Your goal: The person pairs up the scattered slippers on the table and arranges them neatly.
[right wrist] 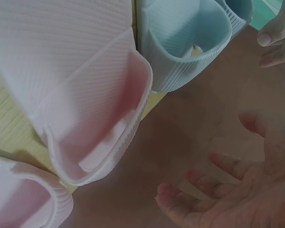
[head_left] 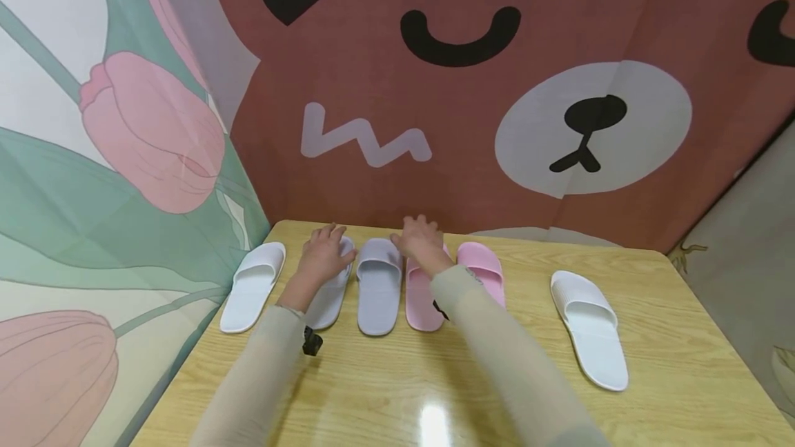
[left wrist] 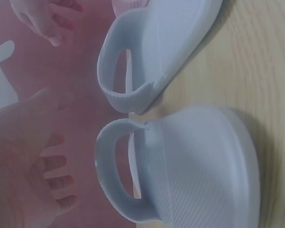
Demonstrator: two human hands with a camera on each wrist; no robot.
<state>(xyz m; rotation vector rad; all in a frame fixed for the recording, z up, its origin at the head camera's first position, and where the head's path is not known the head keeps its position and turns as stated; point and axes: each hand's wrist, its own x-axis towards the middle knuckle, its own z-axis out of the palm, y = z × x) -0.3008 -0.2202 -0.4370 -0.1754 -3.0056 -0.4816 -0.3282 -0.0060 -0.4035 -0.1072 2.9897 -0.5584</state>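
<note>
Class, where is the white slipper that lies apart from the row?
In the head view, the white slipper lies on the right side of the wood-grain table, to the right of the rightmost pink slipper.

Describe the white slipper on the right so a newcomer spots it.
Find the wooden table below the cartoon-face backdrop. Past the right end of its slipper row lies the white slipper. It sits alone, nearest neighbour a pink slipper; the other white slipper marks the row's left end.
</note>
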